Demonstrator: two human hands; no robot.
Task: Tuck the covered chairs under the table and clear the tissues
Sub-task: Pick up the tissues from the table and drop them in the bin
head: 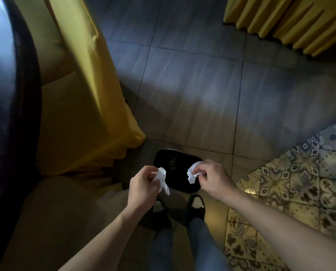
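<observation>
My left hand point(143, 185) pinches a crumpled white tissue point(162, 179). A second crumpled tissue point(193, 174) is gripped in my right hand point(212, 178). Both hands hover just above a black bin point(163, 159) that stands on the floor in front of my feet. A chair in a yellow cover point(81, 106) fills the left side, pushed up against the dark table edge point(10, 94). Another yellow-covered chair point(292, 22) shows its pleated skirt at the top right.
Grey floor tiles point(192, 85) spread between the two chairs. Patterned tiles point(292, 182) cover the floor at the right. My dark shoes point(196, 208) stand right behind the bin. A beige cloth point(65, 212) lies at the lower left.
</observation>
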